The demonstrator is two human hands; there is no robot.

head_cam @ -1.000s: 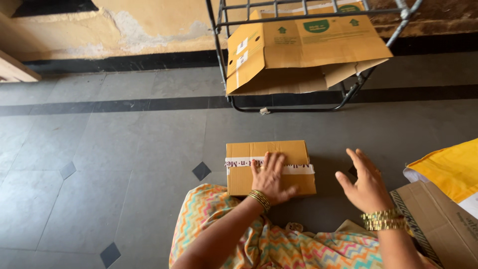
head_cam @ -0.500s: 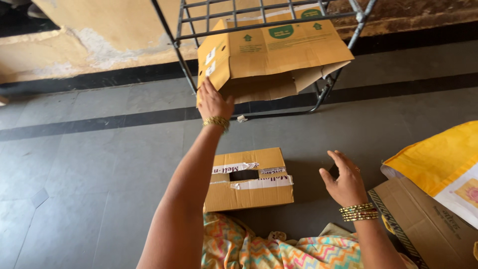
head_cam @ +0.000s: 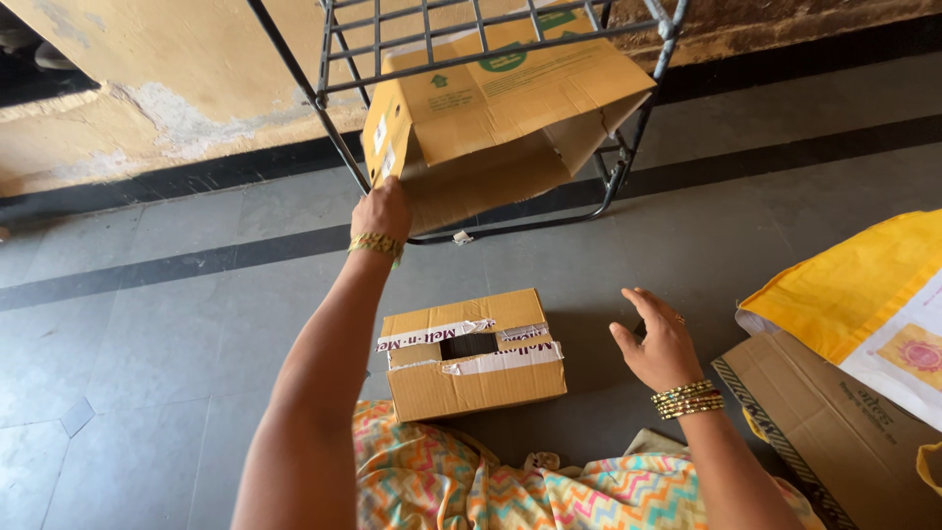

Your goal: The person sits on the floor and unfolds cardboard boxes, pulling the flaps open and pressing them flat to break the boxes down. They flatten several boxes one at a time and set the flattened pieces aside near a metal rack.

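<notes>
Reaching up, the left hand [head_cam: 381, 211] pinches the creased flap of a flattened cardboard carton [head_cam: 500, 108] lying in a black wire rack [head_cam: 628, 162], while the right hand [head_cam: 659, 339] hovers open, fingers spread, just beside a small taped box [head_cam: 474, 378] on smooth grey floor tiles [head_cam: 147, 324].

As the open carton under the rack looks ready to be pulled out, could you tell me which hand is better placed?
Left, probably: the left hand already touches the large open carton, while the right hand hovers open beside the small taped box.
</notes>
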